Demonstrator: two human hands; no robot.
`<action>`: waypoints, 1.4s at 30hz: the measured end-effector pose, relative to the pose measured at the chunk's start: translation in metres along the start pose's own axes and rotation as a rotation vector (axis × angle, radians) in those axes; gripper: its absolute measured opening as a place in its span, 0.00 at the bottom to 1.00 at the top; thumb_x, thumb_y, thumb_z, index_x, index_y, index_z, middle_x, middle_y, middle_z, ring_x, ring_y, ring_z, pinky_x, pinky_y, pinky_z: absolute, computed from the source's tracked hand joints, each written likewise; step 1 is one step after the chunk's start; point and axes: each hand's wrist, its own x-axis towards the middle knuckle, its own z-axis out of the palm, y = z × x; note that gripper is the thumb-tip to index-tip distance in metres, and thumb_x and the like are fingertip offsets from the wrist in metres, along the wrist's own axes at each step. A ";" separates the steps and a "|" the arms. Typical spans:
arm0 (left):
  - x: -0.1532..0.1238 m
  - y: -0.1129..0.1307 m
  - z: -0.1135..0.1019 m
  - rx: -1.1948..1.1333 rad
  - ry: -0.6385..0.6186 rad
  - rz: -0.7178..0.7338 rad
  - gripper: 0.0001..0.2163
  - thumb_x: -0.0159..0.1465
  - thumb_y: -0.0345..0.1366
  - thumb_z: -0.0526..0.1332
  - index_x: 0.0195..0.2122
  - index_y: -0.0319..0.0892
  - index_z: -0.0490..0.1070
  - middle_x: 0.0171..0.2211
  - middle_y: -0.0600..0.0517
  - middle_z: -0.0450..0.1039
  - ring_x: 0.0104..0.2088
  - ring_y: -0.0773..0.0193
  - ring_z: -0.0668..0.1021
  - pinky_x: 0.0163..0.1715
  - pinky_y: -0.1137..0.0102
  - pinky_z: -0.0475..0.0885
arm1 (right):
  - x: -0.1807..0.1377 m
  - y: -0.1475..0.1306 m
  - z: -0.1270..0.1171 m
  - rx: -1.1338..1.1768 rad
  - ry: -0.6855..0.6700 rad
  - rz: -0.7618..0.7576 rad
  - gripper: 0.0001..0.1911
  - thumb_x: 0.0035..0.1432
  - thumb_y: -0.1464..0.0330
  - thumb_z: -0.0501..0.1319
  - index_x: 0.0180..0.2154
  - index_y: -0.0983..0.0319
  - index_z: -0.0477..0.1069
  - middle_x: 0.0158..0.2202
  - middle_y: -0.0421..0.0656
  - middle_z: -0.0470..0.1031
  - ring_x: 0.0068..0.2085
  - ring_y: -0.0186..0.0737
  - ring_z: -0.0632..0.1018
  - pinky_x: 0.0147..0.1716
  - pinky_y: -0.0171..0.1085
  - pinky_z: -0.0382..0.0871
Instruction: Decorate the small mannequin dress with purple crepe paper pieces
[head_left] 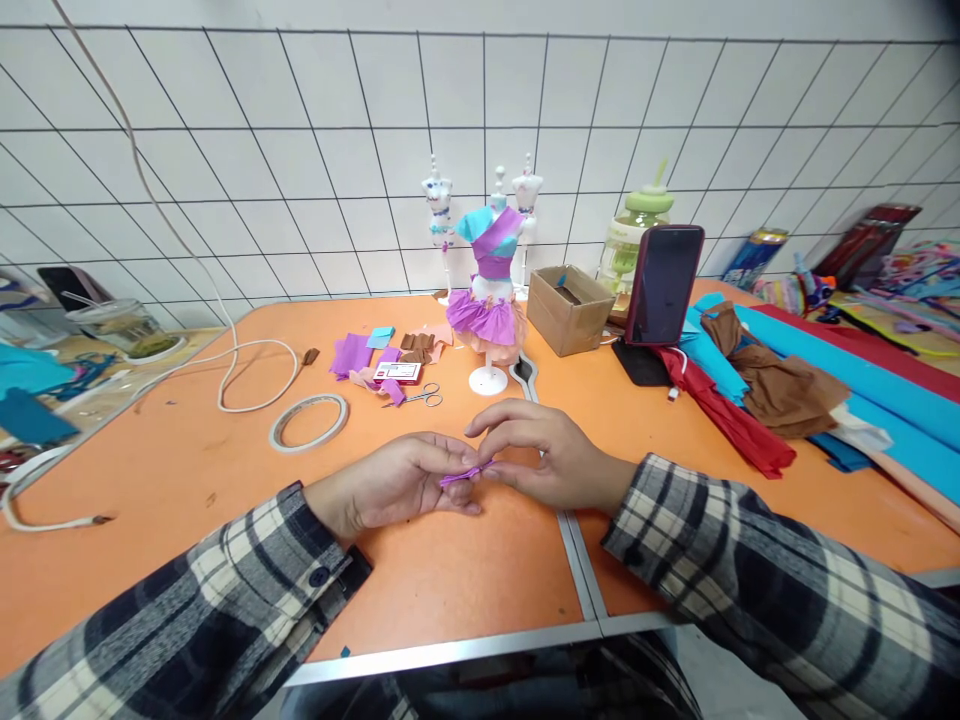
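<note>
Both hands meet low over the orange table (187,450), just in front of me. My left hand (394,482) and my right hand (540,452) each pinch an end of a small twisted strip of purple crepe paper (466,473). Behind them stands a small white mannequin (491,290) dressed in purple and turquoise paper with a ruffled purple skirt. Small scissors (421,396), a roll of tape (309,421) and purple, brown and pink paper scraps (375,358) lie to its left.
Two more bare mannequins (439,215) stand by the tiled wall. A cardboard box (568,308), a green-lidded jar (636,240) and a propped phone (664,285) sit at right, beside rolls of red, blue and brown crepe paper (787,390). A white cable (240,375) loops at left.
</note>
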 end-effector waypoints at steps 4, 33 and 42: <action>0.003 0.000 0.004 0.213 0.219 0.265 0.11 0.62 0.45 0.65 0.34 0.41 0.77 0.27 0.53 0.70 0.31 0.65 0.73 0.45 0.62 0.74 | 0.002 0.001 -0.001 -0.027 0.064 0.198 0.03 0.61 0.72 0.62 0.37 0.61 0.74 0.41 0.44 0.77 0.40 0.37 0.78 0.39 0.36 0.73; 0.011 -0.001 -0.004 0.685 0.557 0.512 0.11 0.60 0.44 0.66 0.35 0.42 0.81 0.36 0.50 0.82 0.37 0.59 0.79 0.44 0.64 0.71 | 0.006 0.005 0.008 0.377 0.072 1.047 0.03 0.54 0.69 0.63 0.31 0.61 0.70 0.21 0.36 0.69 0.22 0.31 0.73 0.17 0.27 0.62; 0.011 -0.001 -0.002 0.688 0.457 0.460 0.13 0.61 0.46 0.65 0.37 0.40 0.80 0.38 0.48 0.81 0.40 0.58 0.79 0.46 0.64 0.70 | 0.003 0.011 0.003 0.120 0.222 0.859 0.24 0.52 0.75 0.58 0.52 0.61 0.72 0.44 0.44 0.79 0.29 0.31 0.74 0.30 0.33 0.69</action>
